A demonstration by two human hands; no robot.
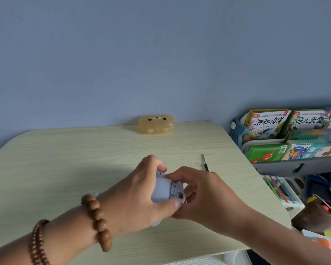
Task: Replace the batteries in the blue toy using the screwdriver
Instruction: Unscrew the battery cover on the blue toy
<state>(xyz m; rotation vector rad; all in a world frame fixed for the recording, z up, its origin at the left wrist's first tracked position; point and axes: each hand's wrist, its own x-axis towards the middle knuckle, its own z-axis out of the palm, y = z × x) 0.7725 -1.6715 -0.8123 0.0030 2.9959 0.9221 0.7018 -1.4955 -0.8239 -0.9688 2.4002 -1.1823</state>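
The pale blue toy (163,189) is held just above the light wood table (65,159), near its middle. My left hand (141,194) grips the toy's body, fingers curled over the top and thumb under it. My right hand (199,192) pinches the toy's white end, where a small red part shows. Much of the toy is hidden by both hands. The small screwdriver (204,163) with a black handle lies on the table, just beyond my right hand and apart from it. No batteries are visible.
An amber bear-face case (156,124) sits at the table's far edge by the blue wall. To the right stands a rack of picture books (294,134), with bins of pens and toys (283,190) below. The table's right edge curves close to them.
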